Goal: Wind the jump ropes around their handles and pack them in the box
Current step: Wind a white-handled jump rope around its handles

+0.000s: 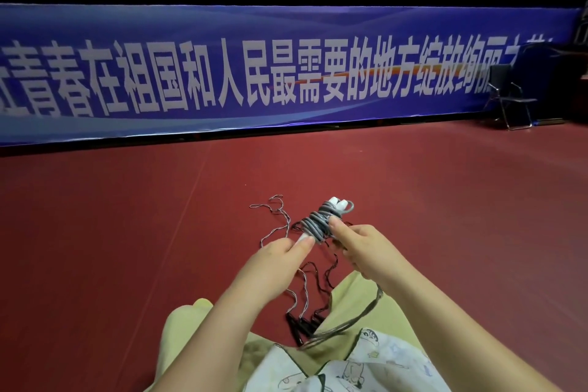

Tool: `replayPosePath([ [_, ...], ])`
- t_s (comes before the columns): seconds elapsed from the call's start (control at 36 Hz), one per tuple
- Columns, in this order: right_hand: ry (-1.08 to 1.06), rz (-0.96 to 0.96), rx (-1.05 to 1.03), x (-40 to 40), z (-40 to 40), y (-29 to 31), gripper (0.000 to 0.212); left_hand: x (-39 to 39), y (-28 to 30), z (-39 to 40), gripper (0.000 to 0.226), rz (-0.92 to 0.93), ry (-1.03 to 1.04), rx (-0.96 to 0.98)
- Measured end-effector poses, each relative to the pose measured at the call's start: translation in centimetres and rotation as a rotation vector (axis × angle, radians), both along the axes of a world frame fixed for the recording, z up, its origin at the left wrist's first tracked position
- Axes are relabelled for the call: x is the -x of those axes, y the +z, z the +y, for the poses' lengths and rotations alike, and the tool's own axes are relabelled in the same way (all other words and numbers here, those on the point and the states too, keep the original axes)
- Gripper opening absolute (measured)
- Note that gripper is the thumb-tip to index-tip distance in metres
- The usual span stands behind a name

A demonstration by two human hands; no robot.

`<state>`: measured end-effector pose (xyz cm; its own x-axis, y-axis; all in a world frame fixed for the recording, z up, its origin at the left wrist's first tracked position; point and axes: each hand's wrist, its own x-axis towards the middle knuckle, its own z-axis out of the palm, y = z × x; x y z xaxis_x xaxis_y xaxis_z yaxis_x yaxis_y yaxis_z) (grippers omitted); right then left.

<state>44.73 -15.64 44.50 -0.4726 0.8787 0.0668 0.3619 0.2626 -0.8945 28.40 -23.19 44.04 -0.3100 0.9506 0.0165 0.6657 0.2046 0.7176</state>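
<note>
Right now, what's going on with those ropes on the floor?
A person sitting on the red floor is winding a grey jump rope around its white handles. The left hand pinches the near end of the handles, and the right hand grips the coil. A loose tail of the grey rope still trails over the lap. Two more ropes with black handles lie unwound on the floor. No box is in view.
</note>
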Motion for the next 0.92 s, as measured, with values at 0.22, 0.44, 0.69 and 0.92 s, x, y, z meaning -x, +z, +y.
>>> replayPosePath([
  [0.22,-0.036,0.084,0.113,0.5,0.0,-0.2,0.05,-0.9,0.6,-0.6,0.038,0.173,0.091,-0.102],
  [0.44,-0.051,0.249,0.118,1.3,-0.5,0.4,0.049,-1.4,1.7,-1.5,0.037,0.318,0.111,-0.152],
  [0.69,-0.083,0.443,0.216,1.4,-1.3,1.5,0.024,-1.2,2.0,-1.8,0.063,-0.319,-0.287,0.122],
  [0.92,0.0,0.632,0.297,1.2,-1.3,1.7,0.017,-2.6,1.8,-2.4,0.075,-1.001,-0.476,0.19],
])
